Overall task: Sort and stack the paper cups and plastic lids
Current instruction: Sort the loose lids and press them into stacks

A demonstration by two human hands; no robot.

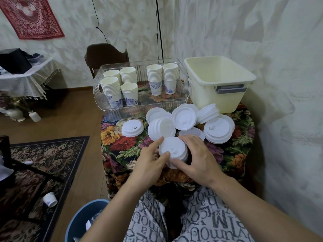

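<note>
Floral tablecloth (122, 151): lid stack (173, 151) between hands (197, 163).

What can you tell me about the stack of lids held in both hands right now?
The stack of lids is white, thin, plastic-looking, several round lids nested together, the top one domed with a raised rim and a small sip tab near its front edge. It sits tilted toward the camera over the near part of the floral tablecloth. The left hand grips its left edge with thumb and fingers; the right hand curls round its right and near sides. Whether its bottom touches the cloth is hidden.
</note>
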